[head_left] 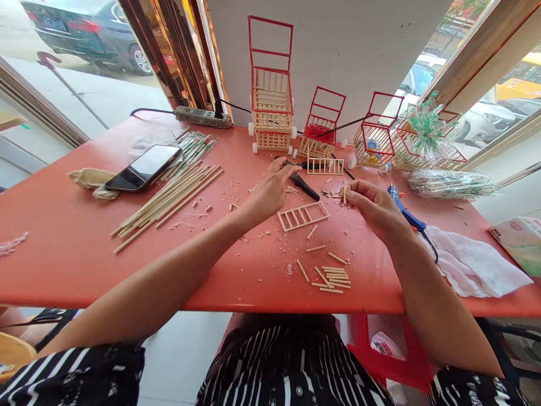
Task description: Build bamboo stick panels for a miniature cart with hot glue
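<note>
My left hand (270,192) closed on the cutter (305,186) while my right fingers (353,194) pinched a short stick (345,193) upright above the counter (63,248), wanting a steady, square cut.

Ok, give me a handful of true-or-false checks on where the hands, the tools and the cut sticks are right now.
1. The left hand rests on the black cutters. True.
2. The right hand holds the blue glue gun. False: it pinches a short stick; the gun lies on the table behind it.
3. A flat stick ladder frame lies between the hands. True.
4. The phone lies right of the glue gun. False: it lies far left, by the long sticks.
5. The cut stick pile sits near the table's front edge. True.
</note>
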Available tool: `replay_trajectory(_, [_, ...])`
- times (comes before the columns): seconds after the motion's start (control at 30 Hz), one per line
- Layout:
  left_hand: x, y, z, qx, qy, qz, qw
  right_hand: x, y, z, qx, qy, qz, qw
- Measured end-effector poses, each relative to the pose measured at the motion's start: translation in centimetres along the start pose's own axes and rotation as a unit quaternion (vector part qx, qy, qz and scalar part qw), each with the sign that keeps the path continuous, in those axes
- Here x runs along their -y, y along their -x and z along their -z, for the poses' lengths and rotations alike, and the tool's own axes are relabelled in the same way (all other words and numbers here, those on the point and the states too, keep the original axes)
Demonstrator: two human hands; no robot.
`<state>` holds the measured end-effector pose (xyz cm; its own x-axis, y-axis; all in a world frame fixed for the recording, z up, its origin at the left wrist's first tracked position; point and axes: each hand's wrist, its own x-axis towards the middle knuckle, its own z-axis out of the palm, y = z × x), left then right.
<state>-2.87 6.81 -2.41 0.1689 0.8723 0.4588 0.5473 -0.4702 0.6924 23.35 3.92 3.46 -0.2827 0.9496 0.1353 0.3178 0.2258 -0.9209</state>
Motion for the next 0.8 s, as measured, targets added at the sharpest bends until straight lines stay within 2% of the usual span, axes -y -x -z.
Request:
replay_trajectory(0.13, [0.4, 0.6, -0.6, 0.048, -0.084, -0.001, 0.995, -0.2, -0.1, -0.2, -0.004, -0.008, 0.002, 1.000])
replay_trajectory(0.23, [-0.5, 1.2, -0.6, 0.100, -0.157, -0.004, 0.983, -0.4, -0.1, -0.7, -0.004, -0.001, 0.000, 1.000])
replay_trajectory(0.33, [-2.0, 1.4, -0.3, 0.153, -0.210, 0.021, 0.965, -0.6, -0.2, -1.2, 0.000, 0.026, -0.004, 1.000])
replay_trajectory(0.53, [-4.2, 1.0, -0.3, 0.190, -0.288, 0.028, 0.938, -1.2, -0.3, -1.7, 0.008, 0.077, 0.001, 0.997])
replay_trajectory(0.8, [-4.3, 0.6, 0.4, 0.238, -0.294, 0.023, 0.926, -2.1, -0.4, -1.7, -0.004, 0.084, -0.025, 0.996])
